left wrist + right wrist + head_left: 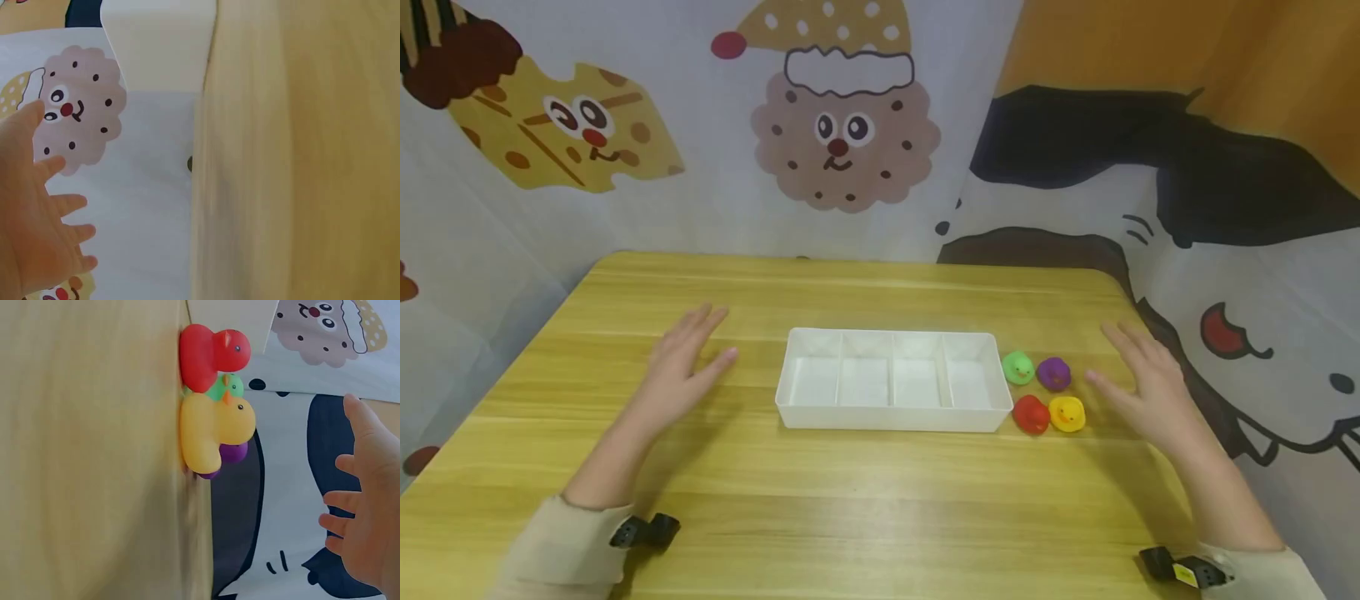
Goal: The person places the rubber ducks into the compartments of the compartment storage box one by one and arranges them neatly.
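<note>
Several rubber ducks stand in a cluster at the right end of a white divided box (pixel 891 419): a green duck (pixel 1018 367), a purple duck (pixel 1055 374), a red duck (pixel 1031 415) and a yellow duck (pixel 1067 413). To the right of the ducks, my right hand (pixel 1146 387) hovers with spread fingers, holding nothing. My left hand (pixel 681 367) is raised over the table left of the box, its fingers extended and nothing in it. In the right wrist view the yellow duck (pixel 209 434) partly hides the purple and green ones.
The box's compartments, split by thin dividers, hold nothing. Under everything lies a wooden table (pixel 850 508). A curtain (pixel 700 225) printed with cartoon figures hangs behind its far edge and along the sides. Small dark devices (pixel 647 531) are strapped at both wrists.
</note>
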Available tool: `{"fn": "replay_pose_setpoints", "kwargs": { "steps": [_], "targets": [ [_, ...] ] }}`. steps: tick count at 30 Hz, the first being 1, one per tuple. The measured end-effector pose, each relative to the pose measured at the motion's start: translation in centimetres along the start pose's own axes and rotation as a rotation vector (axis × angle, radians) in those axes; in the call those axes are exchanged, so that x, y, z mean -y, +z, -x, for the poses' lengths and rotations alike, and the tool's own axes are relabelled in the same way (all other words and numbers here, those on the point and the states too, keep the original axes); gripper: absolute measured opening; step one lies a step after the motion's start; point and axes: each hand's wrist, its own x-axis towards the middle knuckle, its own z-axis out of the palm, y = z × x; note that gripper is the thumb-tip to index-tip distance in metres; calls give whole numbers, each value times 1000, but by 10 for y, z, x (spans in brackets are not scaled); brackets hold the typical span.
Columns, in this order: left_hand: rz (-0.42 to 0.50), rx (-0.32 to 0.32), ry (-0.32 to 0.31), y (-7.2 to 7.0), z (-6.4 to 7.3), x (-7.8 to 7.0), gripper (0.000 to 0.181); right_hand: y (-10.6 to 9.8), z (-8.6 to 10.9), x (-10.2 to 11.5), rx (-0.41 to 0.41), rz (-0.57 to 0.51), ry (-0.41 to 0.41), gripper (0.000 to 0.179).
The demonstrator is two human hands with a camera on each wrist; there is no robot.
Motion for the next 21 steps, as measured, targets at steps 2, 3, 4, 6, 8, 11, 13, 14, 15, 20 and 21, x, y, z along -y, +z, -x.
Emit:
{"fn": "replay_pose_setpoints", "kwargs": {
  "steps": [2,3,4,6,8,11,13,14,15,20,21],
  "targets": [
    [66,-3,10,3,-1,-1,61,2,3,2,6,-46,8,70],
    [105,1,17,5,-2,-2,60,3,4,3,13,-67,15,70],
    [145,8,19,7,-2,-3,60,4,5,4,21,-83,24,69],
    [222,31,19,12,-3,-4,59,6,7,6,37,-101,39,69],
    [283,59,7,16,-3,-4,59,8,9,7,52,-98,51,68],
    [328,99,-24,24,-3,-3,59,11,11,7,59,-84,55,65],
    [344,124,-46,28,-3,-2,58,13,13,7,63,-90,53,62],
    [351,135,-58,30,-3,-1,58,14,14,6,67,-99,53,61],
    [362,148,-65,31,-3,-1,58,15,14,6,71,-106,53,59],
    [438,180,-57,40,-2,0,58,18,18,4,98,-112,65,52],
    [458,186,-49,41,-2,1,58,19,19,3,104,-112,72,50]
  ]
}}
